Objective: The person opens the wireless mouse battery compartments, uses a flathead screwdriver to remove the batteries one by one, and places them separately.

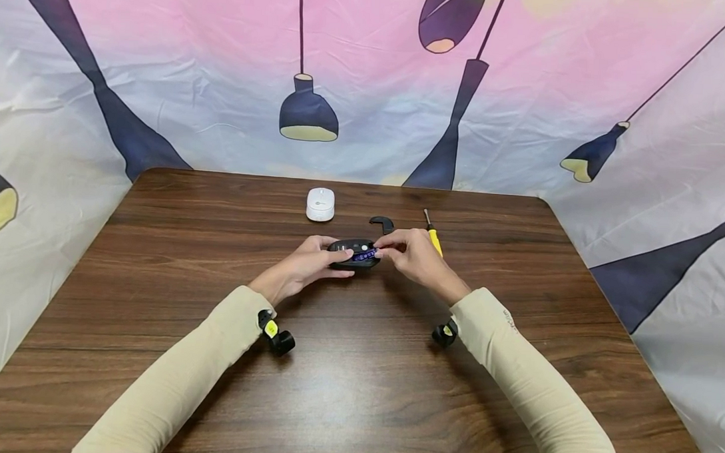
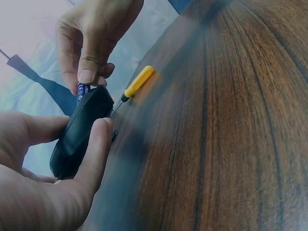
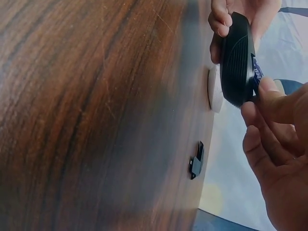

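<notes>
A black computer mouse (image 1: pixel 354 245) is turned underside up above the table, its battery slot uncovered. My left hand (image 1: pixel 306 261) grips it by its sides, thumb along the near part. A dark blue battery (image 1: pixel 365 255) sits tilted at the slot, one end sticking out past the mouse's body. My right hand (image 1: pixel 414 256) pinches that raised end between thumb and fingers. In the left wrist view the printed battery (image 2: pixel 83 92) shows between the right fingertips and the black shell (image 2: pixel 79 127). How deep its other end lies cannot be seen.
A white mouse (image 1: pixel 320 205) stands at the back of the table. Behind the hands lies a small black curved cover (image 1: pixel 383 223). A screwdriver with a yellow handle (image 1: pixel 436 242) lies just beyond the right hand. A printed cloth (image 1: pixel 234 115) hangs behind the wooden table (image 1: pixel 332 399).
</notes>
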`<action>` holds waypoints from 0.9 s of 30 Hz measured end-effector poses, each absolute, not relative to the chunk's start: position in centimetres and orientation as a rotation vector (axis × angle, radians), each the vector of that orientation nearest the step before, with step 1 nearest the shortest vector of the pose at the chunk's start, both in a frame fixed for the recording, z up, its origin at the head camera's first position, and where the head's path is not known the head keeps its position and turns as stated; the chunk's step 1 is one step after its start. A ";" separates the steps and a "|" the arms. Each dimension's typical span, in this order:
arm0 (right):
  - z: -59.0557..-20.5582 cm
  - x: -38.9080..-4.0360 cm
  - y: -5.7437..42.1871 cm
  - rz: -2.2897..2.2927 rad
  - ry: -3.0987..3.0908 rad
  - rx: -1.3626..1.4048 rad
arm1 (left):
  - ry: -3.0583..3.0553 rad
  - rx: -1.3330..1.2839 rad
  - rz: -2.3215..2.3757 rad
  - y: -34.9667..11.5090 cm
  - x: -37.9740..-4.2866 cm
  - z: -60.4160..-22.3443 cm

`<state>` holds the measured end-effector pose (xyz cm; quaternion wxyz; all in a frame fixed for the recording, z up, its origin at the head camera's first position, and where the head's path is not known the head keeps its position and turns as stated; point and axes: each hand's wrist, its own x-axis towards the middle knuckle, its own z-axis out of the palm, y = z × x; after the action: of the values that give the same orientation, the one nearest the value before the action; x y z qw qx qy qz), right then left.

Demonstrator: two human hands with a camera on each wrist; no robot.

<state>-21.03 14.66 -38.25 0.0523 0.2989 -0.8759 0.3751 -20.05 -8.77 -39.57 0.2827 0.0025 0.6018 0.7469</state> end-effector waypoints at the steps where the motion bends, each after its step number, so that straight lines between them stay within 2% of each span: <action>1: -38.2 -21.0 14.7 1.142 -2.670 0.905 | 1.613 0.003 2.000 -8.8 -20.1 -39.6; 12: -38.1 -21.2 14.9 1.118 -2.669 0.909 | 1.621 -0.002 2.006 -8.7 -20.2 -39.7; 27: -36.6 -22.3 16.6 1.122 -2.634 0.765 | 1.628 -0.036 2.034 -8.7 -20.3 -39.8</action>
<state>-22.30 16.59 -36.59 0.0889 0.2572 -0.8853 0.3770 -20.30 -8.74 -39.79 0.2647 -0.0133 0.6026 0.7527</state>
